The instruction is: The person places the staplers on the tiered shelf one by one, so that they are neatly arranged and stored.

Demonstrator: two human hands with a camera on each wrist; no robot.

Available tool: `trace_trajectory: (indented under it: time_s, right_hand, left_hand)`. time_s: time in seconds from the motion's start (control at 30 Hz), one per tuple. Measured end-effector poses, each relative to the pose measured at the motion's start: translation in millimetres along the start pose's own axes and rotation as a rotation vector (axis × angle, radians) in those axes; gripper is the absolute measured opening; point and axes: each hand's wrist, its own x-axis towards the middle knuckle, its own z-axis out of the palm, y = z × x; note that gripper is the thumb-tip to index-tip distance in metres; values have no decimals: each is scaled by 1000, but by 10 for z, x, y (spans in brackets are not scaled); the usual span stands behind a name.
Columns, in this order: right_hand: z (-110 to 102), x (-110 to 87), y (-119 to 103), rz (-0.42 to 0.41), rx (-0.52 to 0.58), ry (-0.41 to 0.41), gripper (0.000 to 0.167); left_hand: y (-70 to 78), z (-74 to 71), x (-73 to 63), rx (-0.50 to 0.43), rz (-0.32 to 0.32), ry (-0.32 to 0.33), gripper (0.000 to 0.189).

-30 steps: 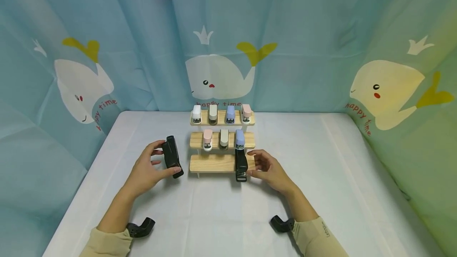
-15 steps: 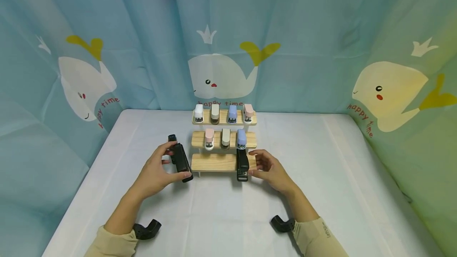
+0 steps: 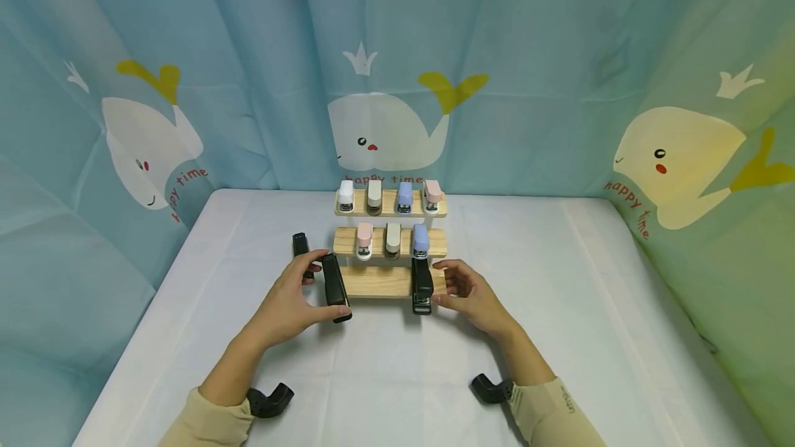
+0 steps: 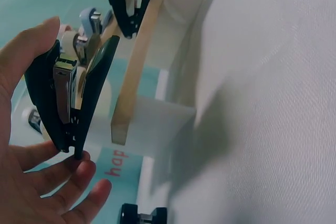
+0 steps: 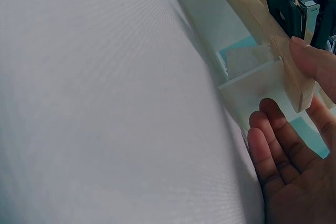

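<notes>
My left hand [image 3: 290, 303] pinches a black stapler [image 3: 335, 288] between thumb and fingertips, just off the left end of the lowest wooden shelf [image 3: 380, 283]. In the left wrist view the thumb is at one end of this stapler [image 4: 39, 85], fingertips near its hinge. Another black stapler [image 3: 421, 287] sits at that shelf's right side, its front end jutting over the edge. Round the right shelf end, my right hand [image 3: 475, 299] has its thumb at the front and its index finger behind the board. In the right wrist view the other fingers [image 5: 275, 142] curl loosely below the board.
A third black stapler [image 3: 301, 244] lies on the white table [image 3: 385, 378] beyond my left hand. Small pastel staplers stand in rows on the middle shelf [image 3: 341, 241] and the top shelf [image 3: 388, 203]. A blue curtain [image 3: 534, 47] with whale prints hangs behind.
My left hand has carried its black stapler rightward, up to the shelf's left end, uncovering the black stapler lying behind. The right hand has stayed at the shelf's right end.
</notes>
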Motion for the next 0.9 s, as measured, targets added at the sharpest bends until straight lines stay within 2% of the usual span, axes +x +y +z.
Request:
trace_trajectory:
  time_s: [0.27,0.67,0.9]
  right_hand:
    - [2,4,-7,8,-5,0,56]
    - [9,2,1,17,-4,5,57]
    - [3,4,-1,19,-7,9,57]
  left_hand:
    - [13,31,-4,8,-3,-2,110]
    - [39,63,-54,23,31,-22,110]
    - [100,94,-69,39,13,-49,109]
